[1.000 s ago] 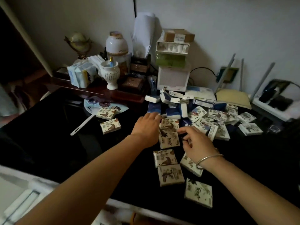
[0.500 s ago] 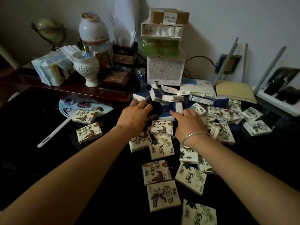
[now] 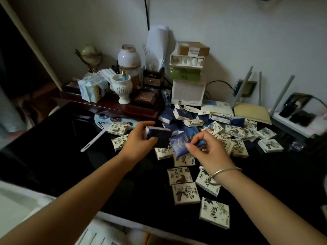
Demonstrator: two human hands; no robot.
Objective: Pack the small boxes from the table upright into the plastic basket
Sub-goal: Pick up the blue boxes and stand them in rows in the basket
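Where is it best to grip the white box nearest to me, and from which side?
The white box lies flat, nothing on it, bare table at its near and right sides: probably come from above, pinching its left and right edges at the near end.

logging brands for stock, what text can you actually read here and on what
Blue pack in the right hand: pale brand lettering, too blurred.
Dark blue box in the left hand: no print shows.
White packs: brush-style characters, illegible.
Cardboard box label: print too small.
Nothing reads clearly.
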